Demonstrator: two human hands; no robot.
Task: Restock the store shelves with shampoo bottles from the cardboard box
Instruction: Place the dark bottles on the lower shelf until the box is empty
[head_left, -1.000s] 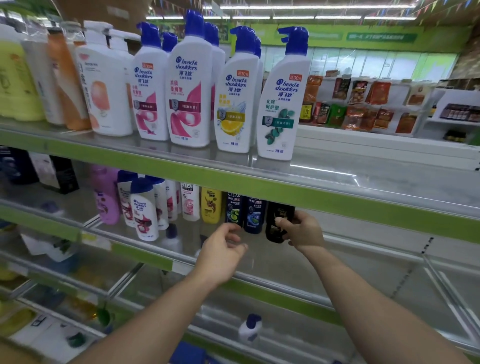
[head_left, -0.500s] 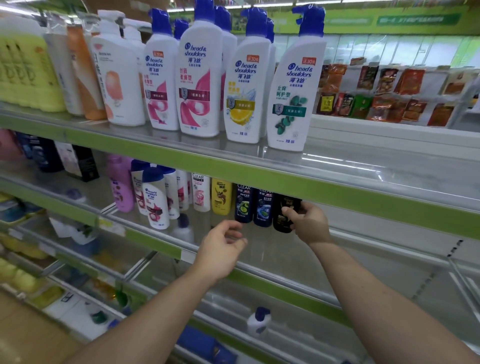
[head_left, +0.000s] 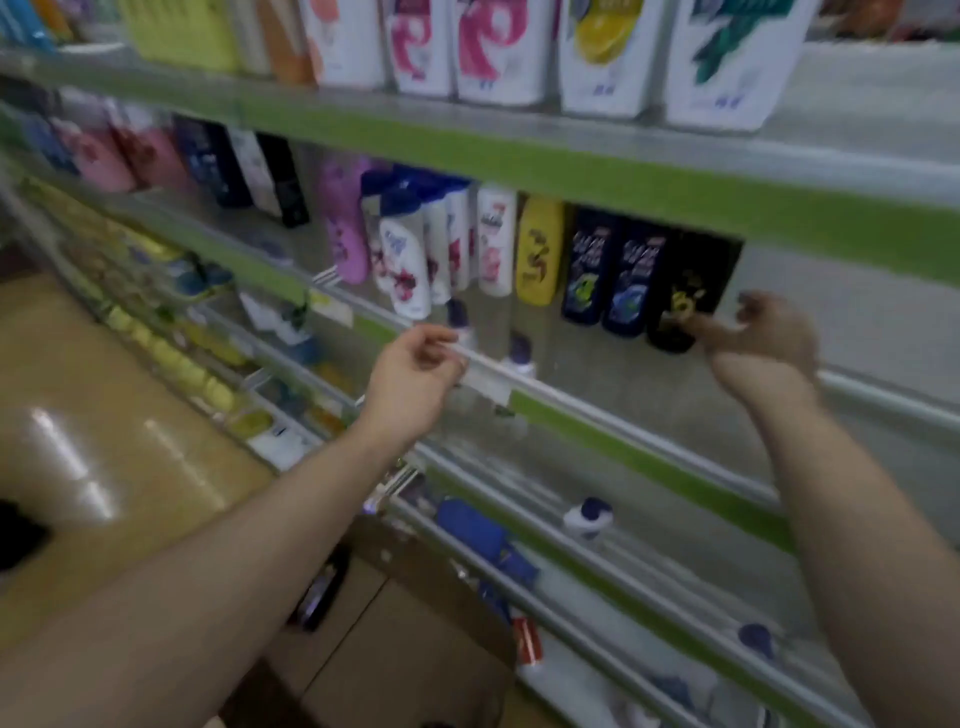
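Our right hand (head_left: 763, 340) is touching the black bottle (head_left: 688, 283), grip unclear; at nine o'clock our left hand (head_left: 413, 376) is hovering, loosely curled.

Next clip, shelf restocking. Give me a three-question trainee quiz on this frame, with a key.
1. True or false: the left hand holds no bottle.
2. Which bottle is nearest the right hand? A pink, B white, C black.
3. How many dark bottles stand in a row just right of the yellow bottle?
Key: 1 true. 2 C, the black bottle. 3 three: two dark blue bottles, then the black one.
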